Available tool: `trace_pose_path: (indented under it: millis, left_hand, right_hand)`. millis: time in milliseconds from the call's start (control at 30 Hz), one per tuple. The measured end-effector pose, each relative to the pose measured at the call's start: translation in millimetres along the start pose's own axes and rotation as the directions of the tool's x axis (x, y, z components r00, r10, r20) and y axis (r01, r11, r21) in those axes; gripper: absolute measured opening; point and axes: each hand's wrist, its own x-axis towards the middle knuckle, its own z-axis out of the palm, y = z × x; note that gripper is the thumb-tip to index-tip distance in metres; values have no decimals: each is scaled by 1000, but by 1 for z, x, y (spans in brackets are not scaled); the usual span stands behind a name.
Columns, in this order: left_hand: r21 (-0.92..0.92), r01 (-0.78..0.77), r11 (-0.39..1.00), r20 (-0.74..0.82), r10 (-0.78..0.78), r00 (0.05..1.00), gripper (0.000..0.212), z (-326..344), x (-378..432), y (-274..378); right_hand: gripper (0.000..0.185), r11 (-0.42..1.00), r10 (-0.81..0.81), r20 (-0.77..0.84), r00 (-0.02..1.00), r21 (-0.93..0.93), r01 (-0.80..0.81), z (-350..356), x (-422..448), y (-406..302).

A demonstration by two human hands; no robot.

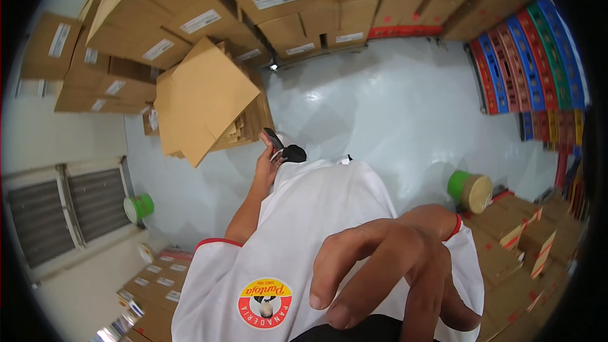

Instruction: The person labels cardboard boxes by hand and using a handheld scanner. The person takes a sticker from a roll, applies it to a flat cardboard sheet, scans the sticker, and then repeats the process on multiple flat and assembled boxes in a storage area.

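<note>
My left hand [271, 160] is low at my side, closed around a dark, flat object that looks like a mobile phone [272, 138]. Just beyond it lies a stack of flat cardboard sheets [209, 95], its top sheets turned askew. My right hand [389, 270] is raised close to the camera in front of my chest, fingers bent and spread, with nothing seen between them. Behind it are my white shirt [327, 204] with red sleeve trim and a dark thing at the lower edge of the picture.
Labelled cardboard boxes [280, 4] are stacked ahead and at the left. Colourful plastic crates [527, 57] stand at the right. Green buckets [139, 207] are on both sides of the grey floor [323, 99]. More cartons [503, 266] lie at the lower right.
</note>
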Motion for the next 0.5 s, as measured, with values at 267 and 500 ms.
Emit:
trace_pose_path:
  millis: [267, 500]
  left_hand:
    - [-84, -139, 987, -26, 137, 990, 28, -14, -11, 30]
    - [628, -677, 383, 483, 491, 725, 28, 23, -46, 115]
  right_hand:
    - [60, 943, 332, 30, 943, 4, -333, -32, 6, 46]
    - [55, 128, 780, -354, 516, -717, -685, -137, -42, 140]
